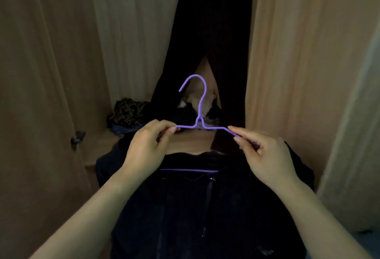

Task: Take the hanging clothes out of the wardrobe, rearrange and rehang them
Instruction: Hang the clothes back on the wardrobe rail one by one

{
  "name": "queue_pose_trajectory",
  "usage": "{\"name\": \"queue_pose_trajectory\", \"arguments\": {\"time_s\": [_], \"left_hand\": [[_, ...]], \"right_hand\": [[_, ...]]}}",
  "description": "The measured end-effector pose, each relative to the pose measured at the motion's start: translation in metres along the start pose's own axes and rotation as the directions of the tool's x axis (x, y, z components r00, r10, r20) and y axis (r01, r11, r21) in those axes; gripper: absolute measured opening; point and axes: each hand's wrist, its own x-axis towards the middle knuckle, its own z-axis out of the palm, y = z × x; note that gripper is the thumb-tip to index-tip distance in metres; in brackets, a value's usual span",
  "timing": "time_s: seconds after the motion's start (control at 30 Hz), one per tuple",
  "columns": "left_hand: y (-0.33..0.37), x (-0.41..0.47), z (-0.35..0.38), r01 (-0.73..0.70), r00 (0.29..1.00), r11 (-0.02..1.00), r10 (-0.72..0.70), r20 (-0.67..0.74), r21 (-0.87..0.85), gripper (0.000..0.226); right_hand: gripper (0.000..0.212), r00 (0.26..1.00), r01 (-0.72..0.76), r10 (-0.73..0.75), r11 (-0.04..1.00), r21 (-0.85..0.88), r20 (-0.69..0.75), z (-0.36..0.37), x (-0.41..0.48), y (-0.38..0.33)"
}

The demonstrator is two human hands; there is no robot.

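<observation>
**A:** Straight to the purple hanger (199, 110): thin coated wire, one round hook on top, a twisted neck, two sloping shoulders.

**B:** It's held up in the middle of the view, right in front of the open wardrobe (127, 43). The hook points up and curls over to the left, with its tip hanging down.

**A:** The long axis runs left to right, close to level, with the right shoulder dipping a touch lower.

**B:** The left hand (144, 149) pinches the left shoulder between thumb and fingertips. The right hand (265, 156) does the same on the right shoulder, its fingers curled round the wire.

**A:** So both hands are clamped on the one hanger. Its bottom bar shows as a purple line lower down, lying across the neck opening of a dark zipped garment (205, 207).

**B:** That garment spreads wide below the hands, zip running down its middle. Whether its shoulders sit on the wire, I cannot tell; it's too dark.

**A:** Behind the hook a black garment (211, 22) hangs inside the wardrobe, splitting into two lengths lower down.

**B:** In the gap between them there's a crumpled pale cloth (192, 102) on the wardrobe floor. Off to the left lies a patterned cloth (127, 113) in a heap.

**A:** Framing it all are the left door (41, 73), with a dark knob (78, 139) on its edge, and the right door (287, 53), both swung open.
</observation>
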Motion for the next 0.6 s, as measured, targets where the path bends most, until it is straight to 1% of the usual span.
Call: {"name": "queue_pose_trajectory", "arguments": {"time_s": [0.1, 0.2, 0.3, 0.37, 0.47, 0.53, 0.57, 0.6], "left_hand": [[-0.04, 0.083, 0.016, -0.071, 0.995, 0.997, 0.074, -0.073, 0.041, 0.018], [-0.072, 0.178, 0.024, -0.119, 0.979, 0.99, 0.129, -0.155, 0.07, 0.016], [-0.099, 0.275, 0.027, -0.162, 0.958, 0.985, 0.173, -0.229, 0.065, 0.015], [-0.114, 0.334, 0.026, -0.198, 0.939, 0.979, 0.205, -0.275, 0.055, 0.015], [-0.136, 0.413, 0.022, -0.24, 0.921, 0.97, 0.236, -0.311, 0.026, 0.02], [-0.147, 0.46, 0.018, -0.265, 0.909, 0.964, 0.256, -0.328, 0.016, 0.02], [-0.152, 0.482, 0.015, -0.278, 0.901, 0.961, 0.266, -0.344, 0.014, 0.019], [-0.156, 0.503, 0.013, -0.296, 0.888, 0.955, 0.277, -0.366, 0.005, 0.019]], "right_hand": [[0.031, 0.997, 0.067, -0.066, 0.998, 0.02, -0.047, 0.039, 0.075, 0.035], [0.029, 0.986, 0.134, -0.133, 0.991, -0.006, -0.096, 0.066, 0.169, 0.061], [0.03, 0.977, 0.182, -0.184, 0.983, -0.036, -0.103, 0.086, 0.264, 0.076], [0.032, 0.968, 0.229, -0.236, 0.97, -0.085, -0.085, 0.098, 0.32, 0.084], [0.043, 0.943, 0.316, -0.332, 0.916, -0.246, -0.023, 0.111, 0.388, 0.092], [0.055, 0.92, 0.365, -0.39, 0.826, -0.43, 0.032, 0.114, 0.427, 0.096], [0.06, 0.918, 0.359, -0.393, 0.77, -0.527, 0.052, 0.114, 0.445, 0.097], [0.061, 0.926, 0.336, -0.371, 0.737, -0.586, 0.065, 0.112, 0.462, 0.098]]}}
